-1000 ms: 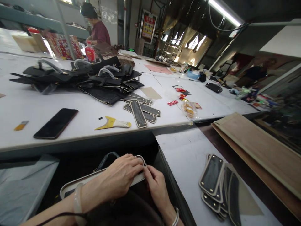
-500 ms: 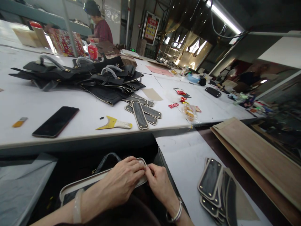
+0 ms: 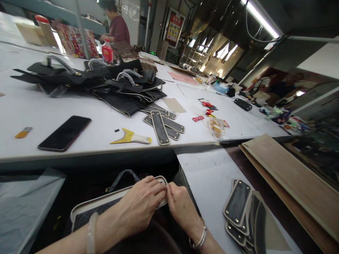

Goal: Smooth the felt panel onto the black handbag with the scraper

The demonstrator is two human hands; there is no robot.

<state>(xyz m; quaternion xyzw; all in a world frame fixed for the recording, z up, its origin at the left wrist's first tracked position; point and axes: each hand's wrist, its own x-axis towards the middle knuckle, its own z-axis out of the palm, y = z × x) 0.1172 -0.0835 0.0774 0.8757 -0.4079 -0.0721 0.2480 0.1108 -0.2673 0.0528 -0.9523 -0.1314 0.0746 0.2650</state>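
Note:
My left hand (image 3: 141,204) lies curled over the end of a long black panel with a cream edge (image 3: 90,207), which rests in my lap below the table. My right hand (image 3: 180,206) pinches the same rounded end of the panel, fingertips meeting those of the left hand. A dark strap loop (image 3: 122,176) rises just behind the panel. A stack of similar black oval panels (image 3: 242,211) lies to the right of my right hand on a white board (image 3: 209,176).
On the white table (image 3: 39,116) lie a black phone (image 3: 65,133), a yellow scraper (image 3: 131,137), more oval panels (image 3: 161,125), a heap of black bag parts (image 3: 106,86), and candy wrappers (image 3: 214,125). Wooden boards (image 3: 291,173) lean at right. A person stands at the far back (image 3: 116,26).
My hands have shifted slightly right along the panel's end, and the right fingers have closed in tighter against the left. The view has tipped a little.

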